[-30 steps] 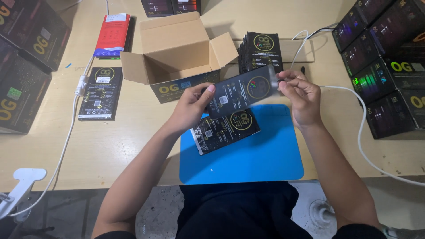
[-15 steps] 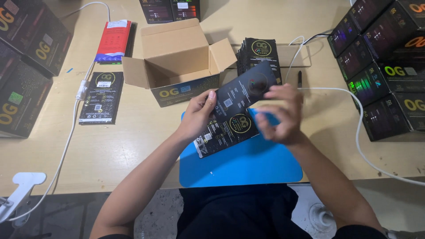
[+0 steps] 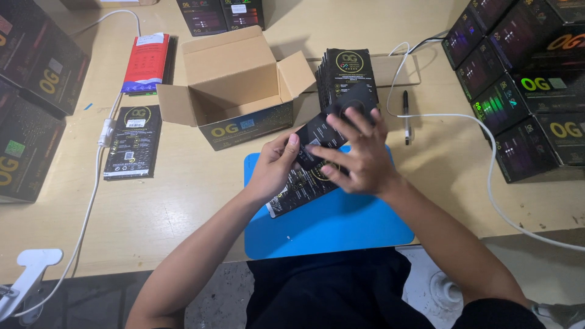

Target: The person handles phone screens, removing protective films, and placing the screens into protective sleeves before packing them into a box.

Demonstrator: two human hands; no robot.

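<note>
My left hand [image 3: 277,167] grips the left end of a slim black product box [image 3: 326,125] held above the blue mat [image 3: 329,225]. My right hand [image 3: 356,152] lies over the top of the same box, fingers spread across it. Under both hands a second black box [image 3: 295,189] with gold print lies flat on the mat, partly hidden. Just beyond my hands stands a stack of the same black boxes [image 3: 347,70]. An open brown carton [image 3: 234,85] sits behind and left of my hands, its flaps out.
A black box [image 3: 133,141] and a red-and-blue box [image 3: 146,61] lie at the left by a white cable [image 3: 91,201]. Large black cartons [image 3: 524,79] are stacked at the right and more at the left [image 3: 33,97]. A black pen [image 3: 406,116] and another white cable [image 3: 487,158] lie right.
My right hand has come from the box's right end to lie across its top. The box and both hands have dropped lower toward the mat.
</note>
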